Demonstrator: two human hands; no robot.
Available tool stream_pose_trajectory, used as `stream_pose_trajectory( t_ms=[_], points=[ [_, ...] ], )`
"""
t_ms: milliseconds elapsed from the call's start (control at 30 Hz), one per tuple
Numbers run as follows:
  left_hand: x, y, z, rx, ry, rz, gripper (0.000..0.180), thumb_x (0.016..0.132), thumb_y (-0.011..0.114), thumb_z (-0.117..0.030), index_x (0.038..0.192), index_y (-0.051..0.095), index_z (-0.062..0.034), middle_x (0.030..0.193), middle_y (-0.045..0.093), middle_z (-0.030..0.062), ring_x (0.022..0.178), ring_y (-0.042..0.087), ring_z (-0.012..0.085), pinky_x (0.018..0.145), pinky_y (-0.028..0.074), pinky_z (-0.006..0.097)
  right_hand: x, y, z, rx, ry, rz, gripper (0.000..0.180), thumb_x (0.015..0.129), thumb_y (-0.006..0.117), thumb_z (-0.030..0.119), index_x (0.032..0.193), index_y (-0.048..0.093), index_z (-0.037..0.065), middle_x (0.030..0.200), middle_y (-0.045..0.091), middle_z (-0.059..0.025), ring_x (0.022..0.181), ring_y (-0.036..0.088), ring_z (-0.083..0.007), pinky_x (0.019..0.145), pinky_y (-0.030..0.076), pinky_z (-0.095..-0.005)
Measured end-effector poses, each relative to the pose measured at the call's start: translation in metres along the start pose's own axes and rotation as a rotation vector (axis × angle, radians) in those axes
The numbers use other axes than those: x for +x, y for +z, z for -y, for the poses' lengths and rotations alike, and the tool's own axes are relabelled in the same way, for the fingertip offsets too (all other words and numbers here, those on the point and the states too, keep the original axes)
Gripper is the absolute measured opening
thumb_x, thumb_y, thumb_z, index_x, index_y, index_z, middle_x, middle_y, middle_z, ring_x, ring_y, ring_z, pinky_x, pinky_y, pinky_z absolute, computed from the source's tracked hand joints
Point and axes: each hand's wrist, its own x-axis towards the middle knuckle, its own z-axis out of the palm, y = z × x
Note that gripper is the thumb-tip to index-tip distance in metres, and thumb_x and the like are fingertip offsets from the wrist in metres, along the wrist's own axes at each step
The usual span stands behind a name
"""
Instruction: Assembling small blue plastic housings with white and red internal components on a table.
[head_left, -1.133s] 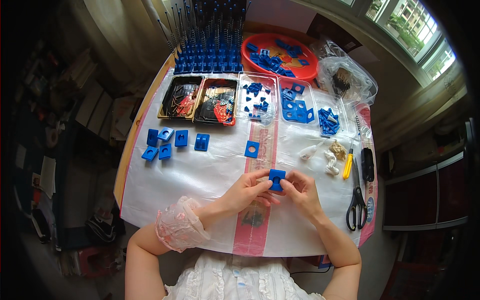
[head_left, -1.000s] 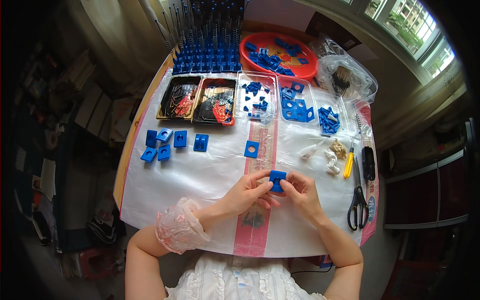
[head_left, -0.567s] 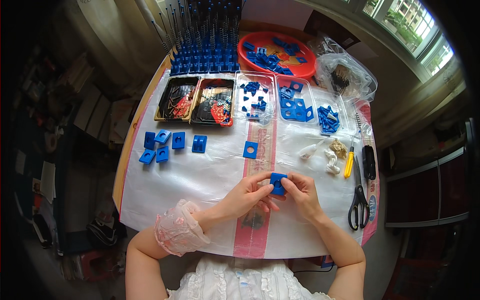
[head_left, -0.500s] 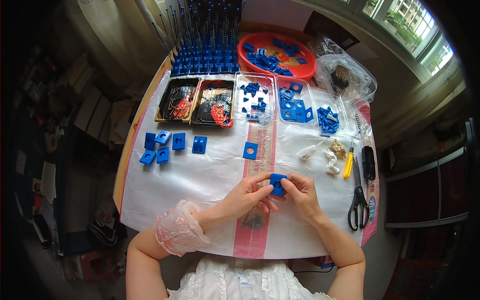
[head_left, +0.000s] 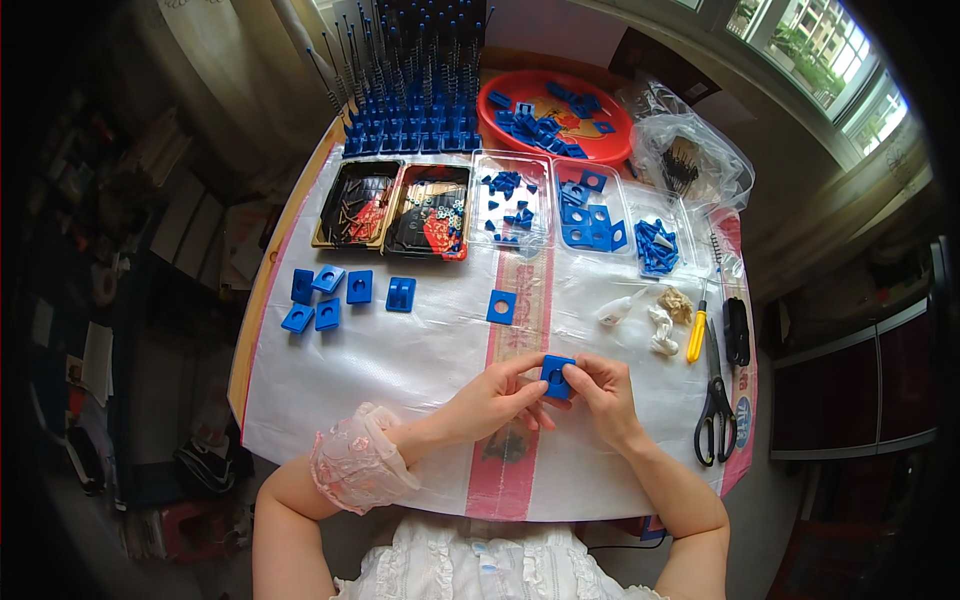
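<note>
Between my two hands, above the near middle of the table, is a blue square plastic plate (head_left: 557, 378) with a round hole. My left hand (head_left: 512, 388) pinches its left edge between thumb and fingers. My right hand (head_left: 602, 390) grips its right side, the thumb lying on its face. Just beyond my hands a similar flat blue plate with a hole (head_left: 501, 307) lies on the pink stripe. Farther left lie a blue piece with two raised ridges (head_left: 401, 294) and several blue holed pieces (head_left: 327, 279).
Behind stand black trays (head_left: 321, 236) of screws and nuts, clear trays (head_left: 545, 200) of blue parts, a red basin (head_left: 615, 135) and a rack of upright springs (head_left: 410, 125). At right lie a yellow-handled screwdriver (head_left: 696, 340), scissors (head_left: 714, 420) and a black tool (head_left: 736, 330).
The view has shifted slightly, so the table things sit a little lower. Both hands keep hold of the blue plate, with only a tiny shift of the right fingers.
</note>
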Motion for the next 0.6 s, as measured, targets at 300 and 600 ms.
stream_pose_trajectory(
  t_ms=[300,600],
  points=[
    [-0.001,0.001,-0.003,-0.003,-0.008,0.004,0.043,0.104,0.048,-0.015,0.144,0.04,-0.005,0.11,0.07,0.0139,0.082,0.071,0.0158,0.068,0.056,0.024,-0.001,0.0,0.001,0.005,0.003,0.0,0.026,0.095,0.06,0.016,0.075,0.064,0.0,0.068,0.058,0.0018,0.064,0.051,-0.0046,0.058,0.04,-0.0225],
    [0.001,0.0,0.001,-0.015,0.026,-0.002,0.044,0.103,0.048,-0.014,0.145,0.039,-0.0046,0.108,0.071,0.0148,0.079,0.071,0.0154,0.065,0.055,0.023,-0.001,-0.003,0.005,0.011,0.025,0.023,0.026,0.094,0.06,0.017,0.077,0.067,-0.001,0.069,0.06,0.001,0.066,0.053,-0.0061,0.06,0.042,-0.0233]
  ],
)
